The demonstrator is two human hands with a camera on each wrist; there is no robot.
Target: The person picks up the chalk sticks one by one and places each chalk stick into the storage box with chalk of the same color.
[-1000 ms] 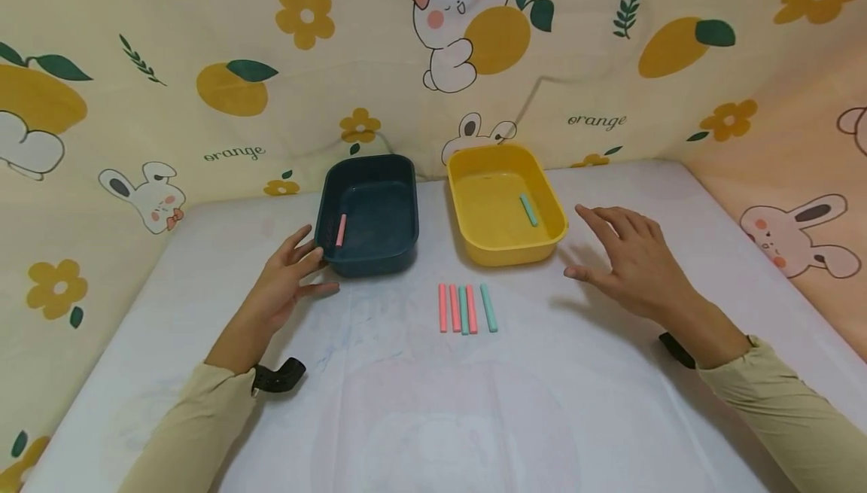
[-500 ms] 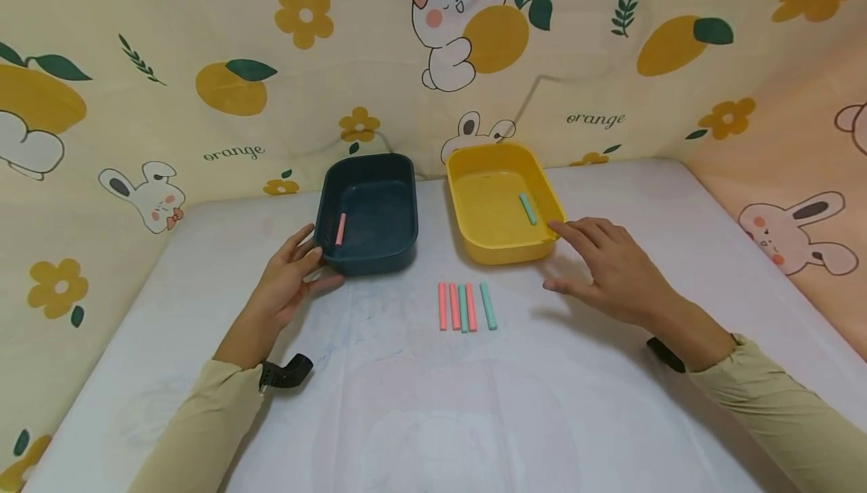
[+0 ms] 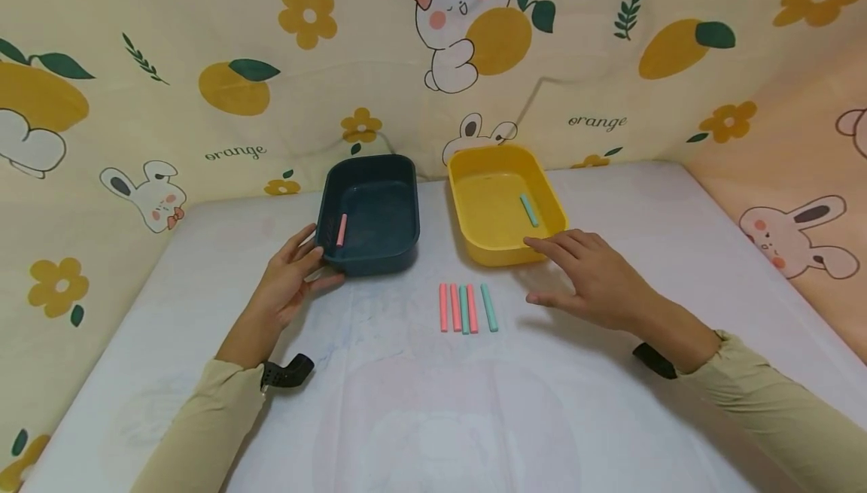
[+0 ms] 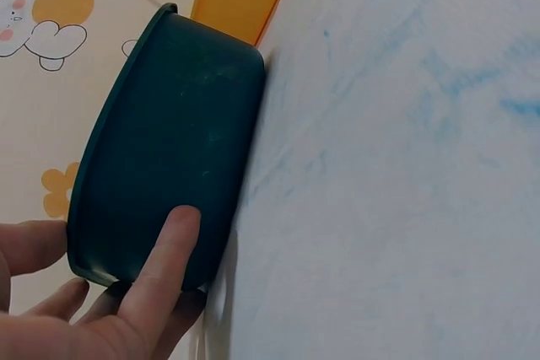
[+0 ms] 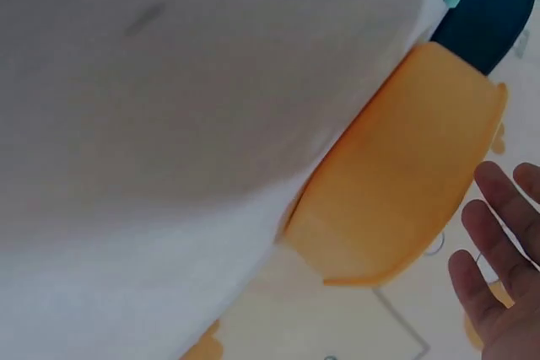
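Note:
In the head view, my left hand (image 3: pixel 281 290) rests against the near-left corner of a dark teal tray (image 3: pixel 369 266). The left wrist view has the thumb (image 4: pixel 169 246) on the tray's near wall and other fingers by its side. A pink chalk stick (image 3: pixel 342 229) lies inside that tray. My right hand (image 3: pixel 596 278), fingers spread and holding nothing, hovers by the near-right corner of a yellow tray (image 3: pixel 497 255). Inside it lies a green chalk stick (image 3: pixel 529 210). Between the hands, pink chalk sticks (image 3: pixel 443 307) and green chalk sticks (image 3: pixel 489 307) lie in a row.
A white cloth (image 3: pixel 433 418) with faint blue smudges covers the table. Behind both trays hangs a cream curtain (image 3: pixel 325 79) printed with rabbits and oranges. A black band with a camera (image 3: pixel 287 371) sits on the left wrist.
My right hand has moved left and slightly nearer, from beside the yellow tray to its near-right corner. The left hand has barely shifted at the teal tray. The chalk sticks lie as before.

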